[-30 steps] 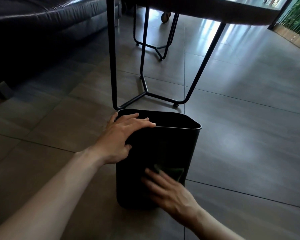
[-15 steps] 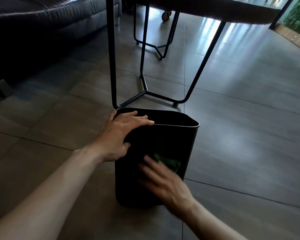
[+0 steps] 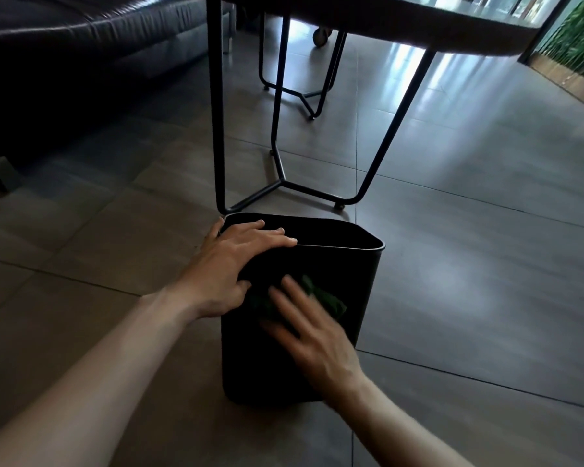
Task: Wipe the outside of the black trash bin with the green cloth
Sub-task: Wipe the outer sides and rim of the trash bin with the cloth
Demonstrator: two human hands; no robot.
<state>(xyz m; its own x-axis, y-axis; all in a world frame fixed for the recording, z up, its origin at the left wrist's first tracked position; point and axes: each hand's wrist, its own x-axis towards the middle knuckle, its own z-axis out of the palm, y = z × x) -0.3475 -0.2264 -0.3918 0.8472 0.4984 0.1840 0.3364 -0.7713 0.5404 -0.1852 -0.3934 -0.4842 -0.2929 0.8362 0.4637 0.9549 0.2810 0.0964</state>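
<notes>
Black trash bin [image 3: 358,284] is mid-wipe: green cloth [image 3: 329,303] pressed under flat right-hand fingers [image 3: 292,294], rim steadied by the left hand [image 3: 231,264] with fingers draped over it, other sides probably left.

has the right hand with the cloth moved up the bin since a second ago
Yes. The right hand has slid the green cloth up the bin wall, closer to the rim and the left hand steadying it.

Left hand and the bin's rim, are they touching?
Touching. The head view shows the left hand laid over the near corner of the black trash bin, fingers across its rim.
</notes>
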